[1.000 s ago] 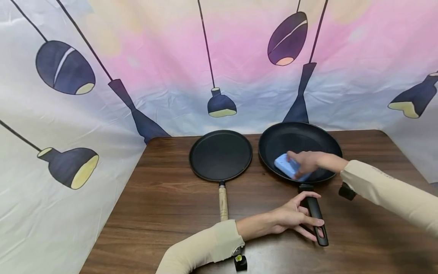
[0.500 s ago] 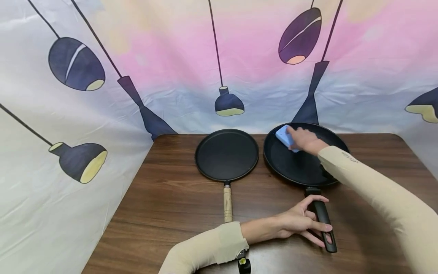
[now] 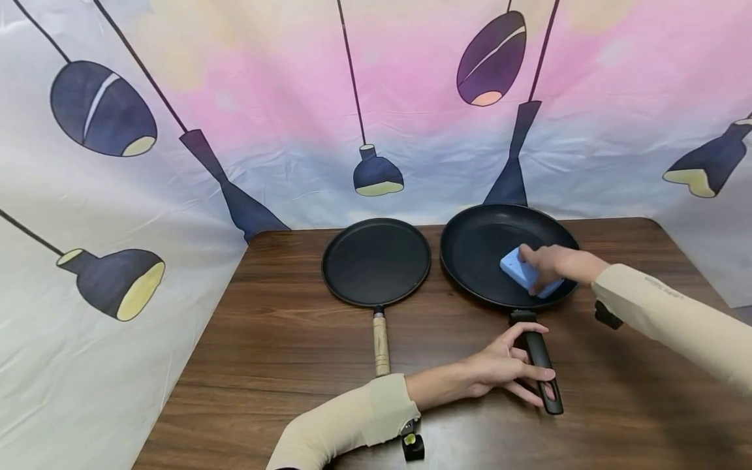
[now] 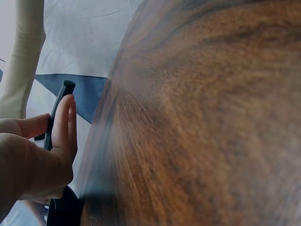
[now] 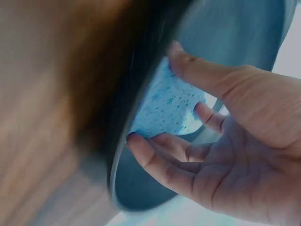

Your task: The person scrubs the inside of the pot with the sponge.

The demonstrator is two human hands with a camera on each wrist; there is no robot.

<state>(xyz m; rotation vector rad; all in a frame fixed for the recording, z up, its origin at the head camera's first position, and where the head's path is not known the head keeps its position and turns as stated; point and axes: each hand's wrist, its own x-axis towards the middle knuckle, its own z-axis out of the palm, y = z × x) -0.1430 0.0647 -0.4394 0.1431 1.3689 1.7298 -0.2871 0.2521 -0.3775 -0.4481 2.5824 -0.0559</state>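
Note:
A black frying pan (image 3: pixel 482 261) stands at the back right of the wooden table. My right hand (image 3: pixel 549 266) grips a blue sponge (image 3: pixel 519 269) against the pan's inner surface, toward its front right. In the right wrist view the thumb and fingers pinch the porous sponge (image 5: pixel 169 103) by its edges, just inside the pan's rim. My left hand (image 3: pixel 505 365) holds the pan's black handle (image 3: pixel 538 352) between thumb and fingers. The left wrist view shows the handle's end (image 4: pixel 68 87) sticking out past the left hand (image 4: pixel 42 160).
A flat black griddle pan (image 3: pixel 376 261) with a wooden handle (image 3: pixel 381 343) lies left of the frying pan. My left forearm (image 3: pixel 346 418) crosses just in front of that handle. A cloth (image 3: pixel 264 117) printed with lamps hangs behind the wooden table (image 3: pixel 282 365).
The sponge in my right hand swept from the pan's front to its back left, then came back toward the front right. My left hand stays on the handle. The head view shifted slightly.

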